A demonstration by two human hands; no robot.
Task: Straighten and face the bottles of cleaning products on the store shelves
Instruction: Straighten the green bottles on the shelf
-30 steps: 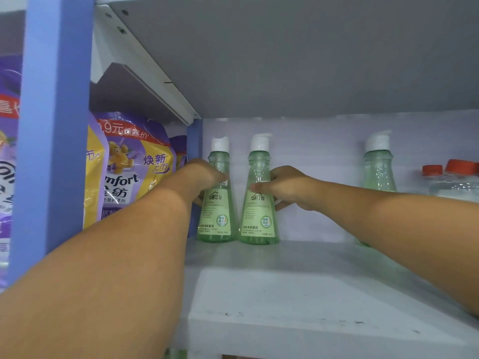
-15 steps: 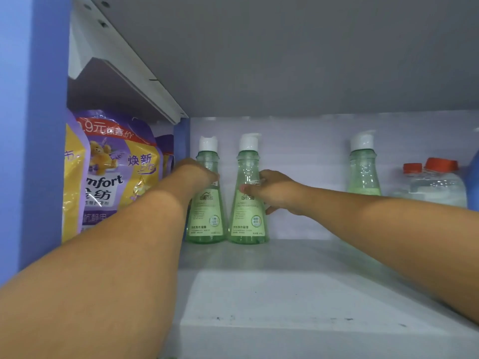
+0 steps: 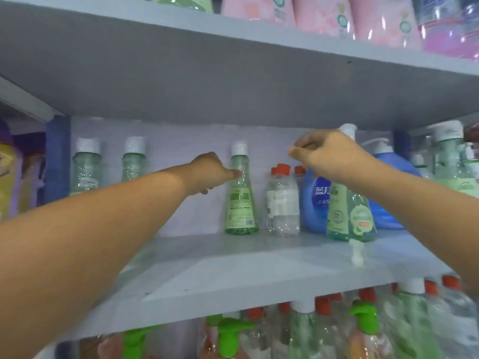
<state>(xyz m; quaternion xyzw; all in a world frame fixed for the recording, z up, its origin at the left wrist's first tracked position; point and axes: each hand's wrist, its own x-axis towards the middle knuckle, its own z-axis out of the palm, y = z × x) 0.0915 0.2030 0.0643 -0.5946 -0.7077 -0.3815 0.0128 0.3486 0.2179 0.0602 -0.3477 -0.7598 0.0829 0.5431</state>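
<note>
A green bottle with a white cap (image 3: 241,203) stands upright at the back of the grey shelf (image 3: 233,275), its back label turned toward me. My left hand (image 3: 211,172) grips its neck, thumb on the front. Two matching green bottles (image 3: 86,164) (image 3: 133,161) stand apart at the back left. My right hand (image 3: 326,154) hovers above the red-capped clear bottles (image 3: 282,200) with its fingers curled and nothing visible in them. It hides the neck of a green pump bottle (image 3: 339,216).
A blue detergent jug (image 3: 388,193) stands behind the pump bottles. A loose white pump part (image 3: 357,252) lies on the shelf. Pink packs (image 3: 324,11) fill the shelf above and green-pump bottles (image 3: 233,335) the one below. More green bottles (image 3: 451,161) stand in the right bay.
Both hands have let go of the two left green bottles. The view swung right and pulled back. My left hand took the third green bottle; my right hand rose over the red-capped bottles.
</note>
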